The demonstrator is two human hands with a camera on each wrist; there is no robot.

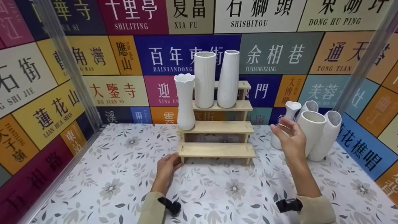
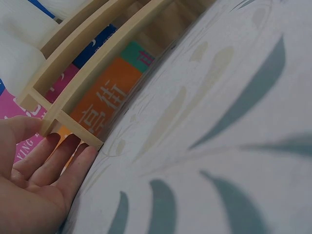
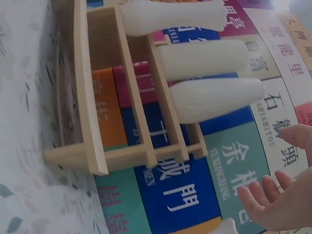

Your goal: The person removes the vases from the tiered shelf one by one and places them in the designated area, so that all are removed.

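Note:
A wooden stepped stand (image 1: 216, 150) rises in tiers on the table. My left hand (image 1: 168, 165) grips the left end of its lowest step; in the left wrist view, the thumb lies against the board's end and the fingers (image 2: 51, 158) are at the leg. One tier above the bottom stands a scalloped-rim white vase (image 1: 185, 102). Higher up, a ribbed cylindrical vase (image 1: 205, 81) and a tapered white vase (image 1: 229, 81) stand side by side. My right hand (image 1: 292, 140) is raised to the right of the stand, fingers spread and loosely bent, holding nothing.
Behind and beside my right hand, several more white vases (image 1: 313, 127) cluster on the table, partly hidden by it. A leaf-patterned cloth (image 1: 124, 174) covers the table. Clear upright posts (image 1: 73, 62) and sign-covered walls (image 1: 276, 53) enclose the sides and back.

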